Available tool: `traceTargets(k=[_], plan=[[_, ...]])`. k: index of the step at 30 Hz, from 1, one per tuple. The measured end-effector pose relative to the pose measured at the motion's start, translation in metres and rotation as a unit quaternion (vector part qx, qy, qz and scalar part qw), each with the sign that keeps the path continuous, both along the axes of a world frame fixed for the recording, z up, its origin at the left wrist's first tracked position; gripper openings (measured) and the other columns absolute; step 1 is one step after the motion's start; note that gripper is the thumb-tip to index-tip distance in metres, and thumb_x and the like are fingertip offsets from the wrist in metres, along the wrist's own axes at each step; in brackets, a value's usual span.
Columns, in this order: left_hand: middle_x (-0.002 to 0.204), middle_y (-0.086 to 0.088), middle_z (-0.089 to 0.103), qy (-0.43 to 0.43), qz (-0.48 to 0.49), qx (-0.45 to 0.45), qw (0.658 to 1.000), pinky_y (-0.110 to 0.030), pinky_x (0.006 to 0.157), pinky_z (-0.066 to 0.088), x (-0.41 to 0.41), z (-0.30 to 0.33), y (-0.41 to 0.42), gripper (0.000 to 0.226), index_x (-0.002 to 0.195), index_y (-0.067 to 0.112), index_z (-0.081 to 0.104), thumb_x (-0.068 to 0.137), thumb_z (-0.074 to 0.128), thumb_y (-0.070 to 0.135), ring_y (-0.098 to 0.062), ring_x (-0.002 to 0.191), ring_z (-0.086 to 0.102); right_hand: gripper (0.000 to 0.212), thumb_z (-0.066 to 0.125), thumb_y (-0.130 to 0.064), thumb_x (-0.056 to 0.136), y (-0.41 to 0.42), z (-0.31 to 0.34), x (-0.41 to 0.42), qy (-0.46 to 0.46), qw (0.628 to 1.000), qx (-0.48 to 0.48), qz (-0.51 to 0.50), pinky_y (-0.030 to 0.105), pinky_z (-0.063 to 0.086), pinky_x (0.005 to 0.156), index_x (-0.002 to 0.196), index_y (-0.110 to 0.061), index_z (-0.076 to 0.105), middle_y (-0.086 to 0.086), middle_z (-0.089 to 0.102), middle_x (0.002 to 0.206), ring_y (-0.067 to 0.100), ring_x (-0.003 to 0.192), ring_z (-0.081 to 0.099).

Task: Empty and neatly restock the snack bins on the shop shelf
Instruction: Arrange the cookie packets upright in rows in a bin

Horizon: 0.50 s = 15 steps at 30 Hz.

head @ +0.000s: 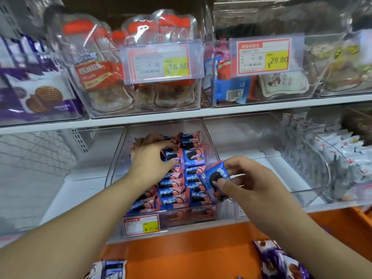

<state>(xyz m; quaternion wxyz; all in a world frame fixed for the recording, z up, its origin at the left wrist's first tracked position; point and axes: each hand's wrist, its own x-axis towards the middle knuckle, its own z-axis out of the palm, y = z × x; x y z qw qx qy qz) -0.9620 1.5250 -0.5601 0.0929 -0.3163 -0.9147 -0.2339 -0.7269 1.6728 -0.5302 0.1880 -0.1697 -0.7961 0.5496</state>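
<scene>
A clear plastic bin (117, 158) stands on the lower shelf, holding neat rows of small blue-and-pink cookie packets (171, 195). My left hand (150, 156) reaches into the back left of the bin, its fingers curled over the packets there and pinching one blue packet (171, 156). My right hand (244, 178) hovers over the bin's right wall and pinches another blue cookie packet (214, 175) between thumb and fingers, tilted above the rows.
A price tag (142, 225) hangs on the bin's front. An empty clear bin (251, 137) sits to the right, then a bin of white packets (342, 164). The upper shelf carries full bins with tags (161, 63). Purple snack bags (281, 260) lie on an orange surface (191, 254) below.
</scene>
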Motion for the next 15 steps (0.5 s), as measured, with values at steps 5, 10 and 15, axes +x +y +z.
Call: traceTargets(k=[5, 10, 15], plan=[[0.11, 0.012, 0.071, -0.231, -0.13, 0.216, 0.94, -0.02, 0.084, 0.051, 0.057, 0.039, -0.021, 0.023, 0.115, 0.04, 0.073, 0.096, 0.074, 0.028, -0.006, 0.092, 0.067, 0.024, 0.081, -0.016, 0.089, -0.005, 0.002, -0.003, 0.014, 1.0, 0.014, -0.004, 0.025, 0.058, 0.07, 0.1, -0.038, 0.074, -0.006, 0.069, 0.086, 0.017, 0.081, 0.069], [0.108, 0.015, 0.071, -0.31, -0.251, 0.153, 0.904, -0.032, 0.083, 0.059, 0.098, 0.062, -0.037, 0.056, 0.128, 0.046, 0.067, 0.08, 0.088, 0.027, -0.015, 0.085, 0.068, 0.025, 0.087, -0.013, 0.083, -0.018, 0.007, -0.006, 0.029, 0.999, -0.033, -0.008, 0.049, 0.062, 0.081, 0.094, -0.027, 0.07, 0.0, 0.078, 0.087, 0.021, 0.084, 0.074], [0.098, 0.015, 0.069, -0.224, -0.207, 0.112, 0.946, -0.028, 0.075, 0.057, 0.093, 0.062, -0.039, 0.042, 0.109, 0.045, 0.073, 0.077, 0.092, 0.026, -0.01, 0.075, 0.065, 0.019, 0.08, -0.028, 0.092, -0.015, 0.013, -0.003, 0.024, 0.996, 0.082, -0.032, 0.025, 0.054, 0.078, 0.101, -0.037, 0.067, -0.026, 0.07, 0.098, -0.003, 0.096, 0.064]])
